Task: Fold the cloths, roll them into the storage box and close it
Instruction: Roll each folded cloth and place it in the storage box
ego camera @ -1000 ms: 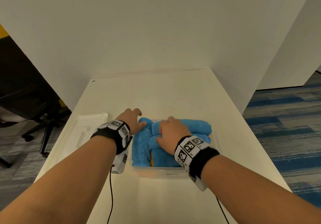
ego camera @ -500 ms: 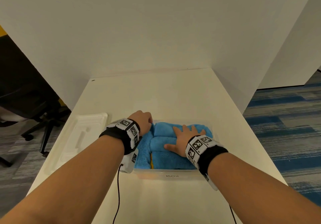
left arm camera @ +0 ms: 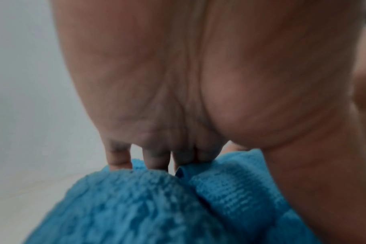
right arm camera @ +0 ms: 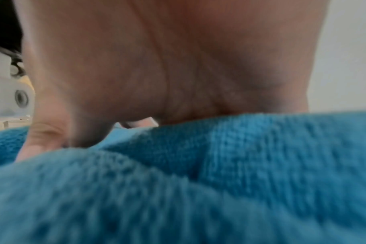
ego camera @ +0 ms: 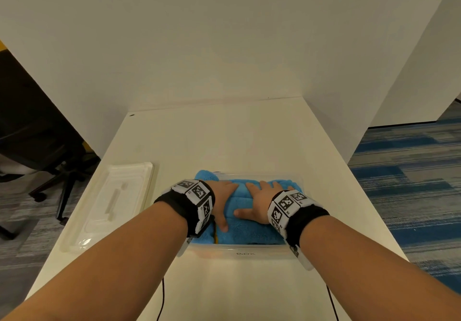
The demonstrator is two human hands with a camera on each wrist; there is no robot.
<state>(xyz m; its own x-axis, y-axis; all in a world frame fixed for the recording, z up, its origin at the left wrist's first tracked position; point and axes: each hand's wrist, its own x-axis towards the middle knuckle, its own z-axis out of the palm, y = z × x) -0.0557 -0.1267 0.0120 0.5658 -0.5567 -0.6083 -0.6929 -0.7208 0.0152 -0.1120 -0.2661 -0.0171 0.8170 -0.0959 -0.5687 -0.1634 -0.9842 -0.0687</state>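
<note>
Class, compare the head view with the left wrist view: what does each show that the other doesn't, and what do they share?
Head only: the box, the lid lying left of it on the table, and the right hand flat on the cloths. Left wrist only: the palm's underside and the fingertips sinking into the pile. Both: the left hand pressing blue cloths.

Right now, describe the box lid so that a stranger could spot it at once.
On the white table, look left of the clear storage box packed with blue cloths. The lid lies there flat, alone and untouched: a clear, empty rectangle with a raised rim.
</note>
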